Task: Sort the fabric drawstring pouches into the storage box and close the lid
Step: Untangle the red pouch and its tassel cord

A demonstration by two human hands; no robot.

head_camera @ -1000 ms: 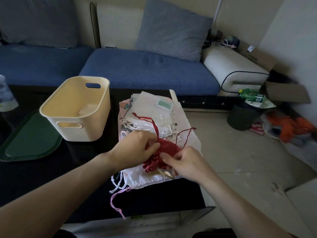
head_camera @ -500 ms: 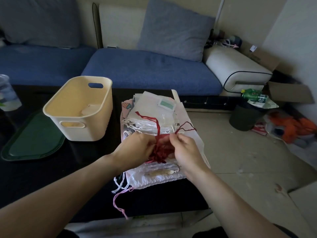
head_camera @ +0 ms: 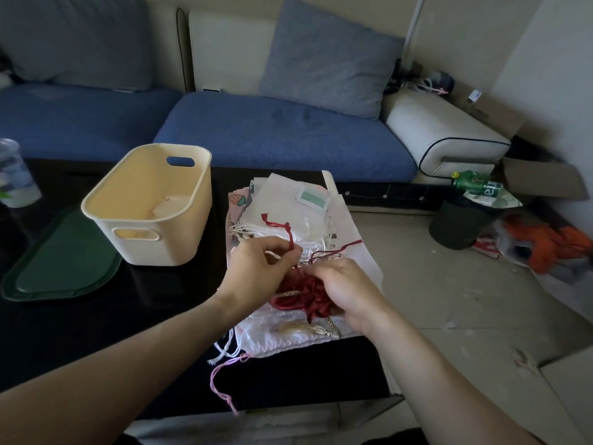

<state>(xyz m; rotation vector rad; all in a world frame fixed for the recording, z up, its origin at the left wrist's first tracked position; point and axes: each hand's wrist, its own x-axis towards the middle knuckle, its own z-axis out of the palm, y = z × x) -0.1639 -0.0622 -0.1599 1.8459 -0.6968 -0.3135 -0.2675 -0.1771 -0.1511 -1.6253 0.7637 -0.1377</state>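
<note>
A blue sofa (head_camera: 282, 136) with grey cushions (head_camera: 330, 56) was set against a beige wall (head_camera: 465, 30) behind the dark surface (head_camera: 64, 342). A cream armrest (head_camera: 442, 130) was seen at its right end. The pale tiled floor (head_camera: 449, 309) was littered, with a black bin (head_camera: 459, 223) and a cardboard box (head_camera: 542, 181) nearby.

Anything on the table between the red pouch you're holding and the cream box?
In the head view, only bare black table lies between the red pouch, held in both the left hand and right hand, and the cream box.
</note>
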